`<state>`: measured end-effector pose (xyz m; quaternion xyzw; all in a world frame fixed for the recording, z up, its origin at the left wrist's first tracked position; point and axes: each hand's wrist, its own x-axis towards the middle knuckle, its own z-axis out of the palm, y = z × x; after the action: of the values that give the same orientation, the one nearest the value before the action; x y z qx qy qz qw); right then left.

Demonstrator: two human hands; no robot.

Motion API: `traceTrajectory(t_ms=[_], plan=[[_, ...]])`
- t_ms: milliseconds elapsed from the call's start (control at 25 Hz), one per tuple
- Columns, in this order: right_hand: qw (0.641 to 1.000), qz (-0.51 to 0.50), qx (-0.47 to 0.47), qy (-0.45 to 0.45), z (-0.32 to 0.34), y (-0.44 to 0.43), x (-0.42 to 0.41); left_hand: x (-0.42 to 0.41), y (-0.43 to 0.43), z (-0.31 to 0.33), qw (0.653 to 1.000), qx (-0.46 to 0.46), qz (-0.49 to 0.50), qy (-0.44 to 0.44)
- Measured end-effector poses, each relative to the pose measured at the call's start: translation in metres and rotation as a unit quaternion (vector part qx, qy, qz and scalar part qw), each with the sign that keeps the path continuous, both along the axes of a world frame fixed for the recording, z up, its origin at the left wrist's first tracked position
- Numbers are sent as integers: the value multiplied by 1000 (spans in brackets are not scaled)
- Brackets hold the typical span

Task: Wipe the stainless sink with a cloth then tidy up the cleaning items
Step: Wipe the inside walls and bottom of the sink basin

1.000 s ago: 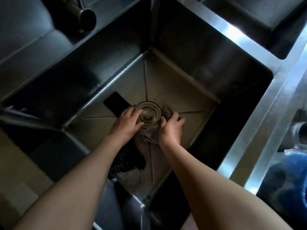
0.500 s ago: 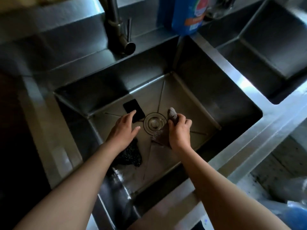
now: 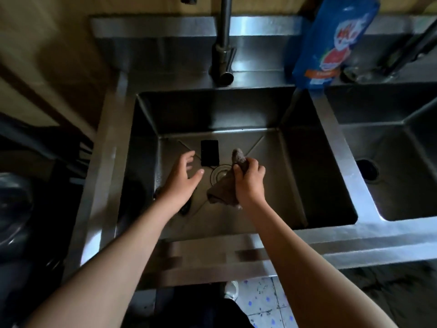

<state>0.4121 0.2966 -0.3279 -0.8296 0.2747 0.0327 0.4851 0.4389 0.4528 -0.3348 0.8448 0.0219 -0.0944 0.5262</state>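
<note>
Sink [image 3: 293,176], a deep stainless basin, fills the middle of the view, with a second basin [image 3: 390,162] to its right. A faucet [image 3: 222,50] rises at the far rim and a blue bottle [image 3: 331,41] stands on the far counter [image 3: 165,65] to the right of it. The right hand [image 3: 249,183] is clenched around a brownish cloth [image 3: 222,190], bunched above the drain [image 3: 218,174]. The left hand [image 3: 182,181] hovers with fingers spread, holding nothing. A black rectangular pad [image 3: 209,152] lies flat on the sink floor just beyond the drain.
</note>
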Motion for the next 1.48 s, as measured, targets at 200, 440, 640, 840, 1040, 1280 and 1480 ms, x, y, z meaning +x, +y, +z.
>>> traceTrajectory(t_ms=[200,440,640,840,1040,1280,1480], plan=[[996,89,-7,0,-6,9,25,1,15,-6,995,-55,78,0],[983,174,-55,29,-31,18,37,9,41,-45,989,10,130,75],[965,235,-81,77,-51,36,54,15,52,-67,969,50,214,115],[941,306,-109,90,-67,41,69,20,37,-81,938,79,293,169],[907,396,-121,76,-88,21,73,14,29,-100,912,118,314,236],[898,419,-107,84,-119,-14,79,17,32,-121,891,121,307,312],[903,411,-103,68,-137,-26,86,30,16,-135,913,157,231,296]])
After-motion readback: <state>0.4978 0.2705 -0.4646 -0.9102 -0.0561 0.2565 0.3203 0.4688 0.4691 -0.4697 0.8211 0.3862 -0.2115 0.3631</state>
